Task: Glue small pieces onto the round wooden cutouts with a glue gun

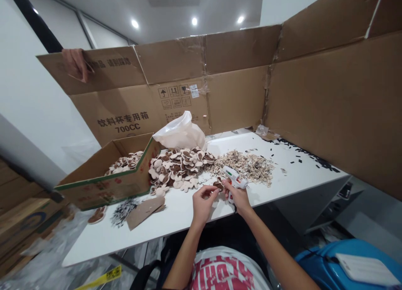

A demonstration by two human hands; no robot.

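Note:
Close to the table's front edge, my right hand is wrapped round a white hot glue gun with green and orange parts. My left hand is closed, fingertips pinching a small brown felt piece. The right fingertips also come near or touch that piece. Behind my left hand lies a heap of brown and cream felt cutouts, some shaped like animal heads. Beyond the glue gun spreads a pile of thin cream strips.
An open cardboard box of cutouts stands left, beside a white plastic bag. Cardboard scraps and dark slivers lie in front. Black bits scatter right. Another person's hand rests on the tall cardboard wall.

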